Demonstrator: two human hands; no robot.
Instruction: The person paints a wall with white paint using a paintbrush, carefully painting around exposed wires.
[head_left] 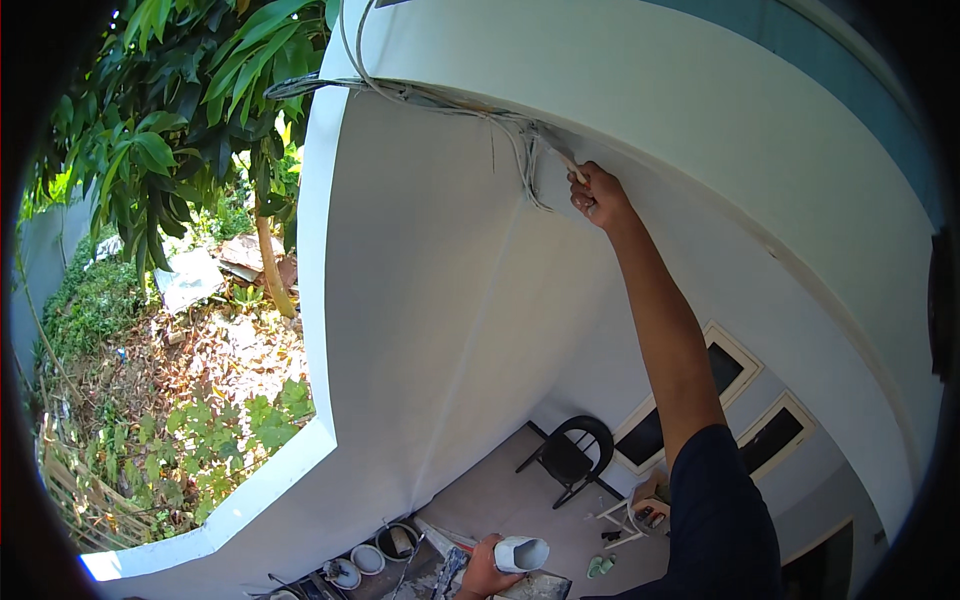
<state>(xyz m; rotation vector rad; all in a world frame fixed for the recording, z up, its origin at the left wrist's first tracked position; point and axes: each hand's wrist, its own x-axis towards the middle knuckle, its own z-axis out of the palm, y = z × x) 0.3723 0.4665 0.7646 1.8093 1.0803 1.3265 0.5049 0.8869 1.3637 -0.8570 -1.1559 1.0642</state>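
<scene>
High up at the wall's corner, my right hand is closed round the handle of what looks like a putty knife. Its pale, flat end reaches toward the underside of the overhanging beam, beside a bundle of grey cables. Just where the tip touches is too small to tell. Low in the view, my left hand grips a white open-topped container, tilted so that its mouth shows; its contents cannot be made out.
Far below, a black chair stands on the floor near framed windows. Buckets line the wall's foot. A small white table and green slippers are at lower right. Left, past the wall edge, lies a garden with a tree.
</scene>
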